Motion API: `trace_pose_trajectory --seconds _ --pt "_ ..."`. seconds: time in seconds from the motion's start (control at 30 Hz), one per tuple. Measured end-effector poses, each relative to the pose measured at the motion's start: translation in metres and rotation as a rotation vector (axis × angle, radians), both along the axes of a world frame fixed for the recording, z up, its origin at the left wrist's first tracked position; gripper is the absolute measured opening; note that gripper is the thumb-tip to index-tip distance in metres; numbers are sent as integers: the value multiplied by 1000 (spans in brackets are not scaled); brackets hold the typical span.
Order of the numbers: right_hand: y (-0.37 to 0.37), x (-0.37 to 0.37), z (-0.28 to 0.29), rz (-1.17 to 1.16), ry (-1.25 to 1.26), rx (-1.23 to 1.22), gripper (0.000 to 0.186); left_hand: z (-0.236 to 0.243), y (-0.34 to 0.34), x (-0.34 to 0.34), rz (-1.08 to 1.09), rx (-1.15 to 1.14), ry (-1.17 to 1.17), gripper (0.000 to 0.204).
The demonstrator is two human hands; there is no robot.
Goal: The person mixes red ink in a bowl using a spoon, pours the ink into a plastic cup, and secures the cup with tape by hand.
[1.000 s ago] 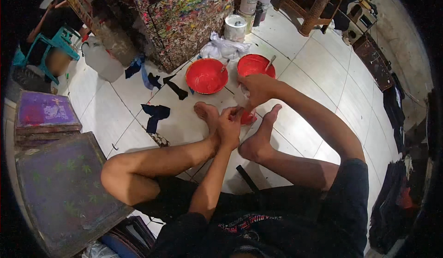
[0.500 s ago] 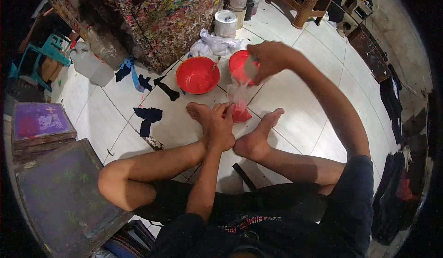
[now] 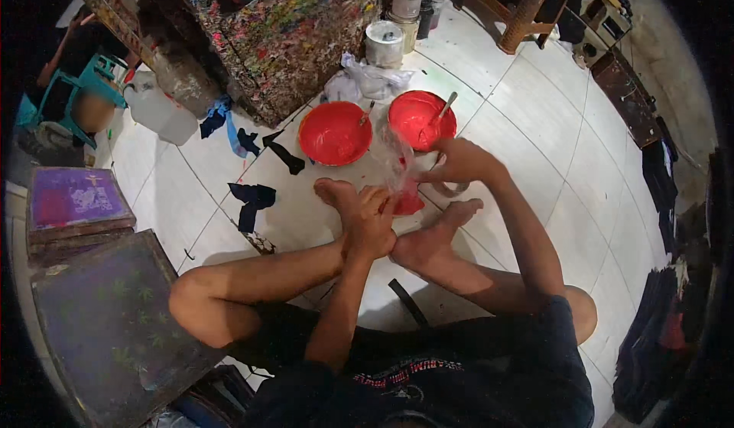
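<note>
My left hand is closed, its fingers pinching a clear plastic bag with red paste in its lower part. The bag is between my bare feet, just above the tiles. Close at its right, my right hand is closed on a pale ring-shaped roll, which looks like tape; my fingers hide part of it. Beyond my hands stand two red bowls: the left bowl has red paste and a spoon, the right bowl thicker red paste and a spoon.
Dark cloth scraps lie on the white tiles. A paint-crusted block, a white can and a white plastic bag stand behind the bowls. At left are a jug, flat frames and a person's arm.
My right hand has come down and towards me from in front of the right bowl to beside the bag, uncovering that bowl and its spoon. My left hand keeps its grip.
</note>
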State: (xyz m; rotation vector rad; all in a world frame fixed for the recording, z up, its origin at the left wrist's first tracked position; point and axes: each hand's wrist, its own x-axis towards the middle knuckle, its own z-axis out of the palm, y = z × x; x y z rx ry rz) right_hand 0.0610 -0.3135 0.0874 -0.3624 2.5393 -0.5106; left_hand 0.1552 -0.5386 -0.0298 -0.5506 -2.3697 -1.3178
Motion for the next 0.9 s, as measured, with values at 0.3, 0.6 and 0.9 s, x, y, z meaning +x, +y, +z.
trace_pose_trajectory --seconds 0.3,0.6,0.9 --pt "-32 4 -10 90 299 -388 50 20 10 -1 -56 -251 160 30" --pt "-28 19 -4 -91 311 -606 23 -10 13 -53 148 246 -253 68" --pt "-2 27 4 -8 330 -619 22 20 27 -71 -440 478 -682 47"
